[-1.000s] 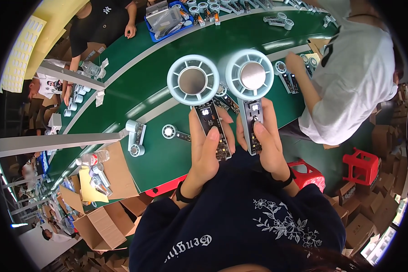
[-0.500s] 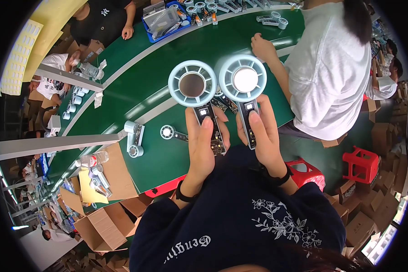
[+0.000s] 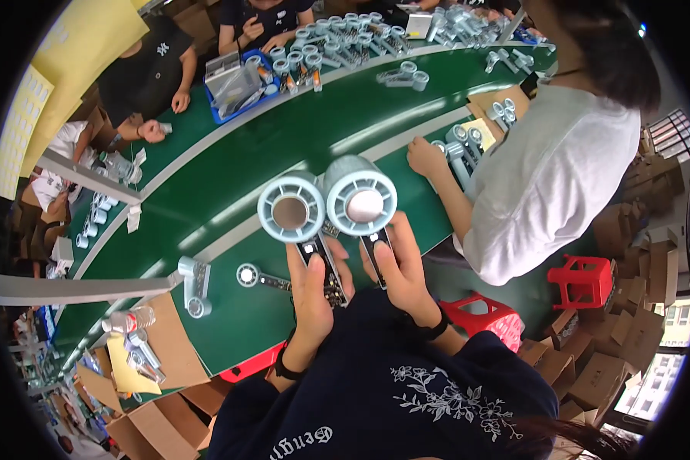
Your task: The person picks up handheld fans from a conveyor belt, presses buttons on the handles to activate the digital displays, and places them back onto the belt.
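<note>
My left hand (image 3: 311, 300) is closed around the handle of a pale blue handheld fan (image 3: 290, 215), its thumb on the dark front. Bare circuit board shows along this handle. A second handheld fan (image 3: 365, 205) is in my right hand (image 3: 406, 277), with the thumb pressed on its black handle front. Both round, spoked heads face me side by side, touching or nearly so. On the green table left of my hands lie a small-headed fan part with a circuit board (image 3: 262, 277) and a pale blue fan casing (image 3: 196, 287). Parts behind the held fans are mostly hidden.
A co-worker in a grey shirt (image 3: 553, 184) sits close on the right, near several fans. Across the green belt (image 3: 230, 165) stand a blue bin (image 3: 221, 116) and many fans. Cardboard (image 3: 178, 345) with a bottle lies left. Red stools (image 3: 583, 282) and boxes are at right.
My view has shifted upward and to the right, showing more of the far side. Both fans now sit lower in view, their heads tipped so more of their sides show. The grip stays.
</note>
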### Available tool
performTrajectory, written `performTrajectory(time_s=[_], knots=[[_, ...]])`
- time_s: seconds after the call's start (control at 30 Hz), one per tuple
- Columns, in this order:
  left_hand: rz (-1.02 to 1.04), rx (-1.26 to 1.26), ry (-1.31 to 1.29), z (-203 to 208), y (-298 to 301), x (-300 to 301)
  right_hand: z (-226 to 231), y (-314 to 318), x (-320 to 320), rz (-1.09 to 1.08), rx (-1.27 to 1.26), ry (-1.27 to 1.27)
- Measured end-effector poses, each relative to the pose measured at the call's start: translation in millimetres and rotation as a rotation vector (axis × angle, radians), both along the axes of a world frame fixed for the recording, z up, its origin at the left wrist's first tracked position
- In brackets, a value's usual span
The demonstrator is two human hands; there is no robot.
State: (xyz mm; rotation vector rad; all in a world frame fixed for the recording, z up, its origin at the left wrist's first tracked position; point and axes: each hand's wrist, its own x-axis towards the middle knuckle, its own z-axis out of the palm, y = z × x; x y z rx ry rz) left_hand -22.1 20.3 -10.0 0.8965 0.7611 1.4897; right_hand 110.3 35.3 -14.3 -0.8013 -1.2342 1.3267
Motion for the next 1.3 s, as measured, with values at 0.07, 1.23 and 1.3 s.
performTrajectory(time_s=[0.07, 1.23, 1.3], knots=[[-0.017, 0.01, -0.011, -1.8, -0.3, 1.9, -3.2, -1.4, 2.8, -0.014, 0.024, -0.001], [-0.062, -0.039, 0.052, -0.1, 7.2, 17.9, 4.0, -1.5, 14.9, -0.026, -0.139, 0.002], [-0.079, -0.052, 0.062, -3.2, 10.9, 17.1, 0.7, 4.6, 21.2, 0.044, -0.186, 0.041]])
